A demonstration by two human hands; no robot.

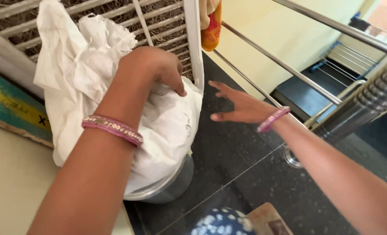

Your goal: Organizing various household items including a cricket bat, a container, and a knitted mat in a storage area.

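A crumpled white cloth (86, 65) fills and spills out of a round metal pot (169, 189) on a black speckled floor. My left hand (154, 65) presses down on top of the cloth, fingers curled into it, a pink bangle on that wrist. My right hand (237, 104) hovers just right of the pot, fingers spread and empty, also with a pink bangle, not touching the cloth.
A white slatted grille (176, 26) stands behind the pot. Steel stair railings (289, 69) run diagonally on the right, with a steel post (359, 109) fixed to the black floor (228, 169). An orange cloth (211, 26) hangs at the top. A painted board (10, 109) lies left.
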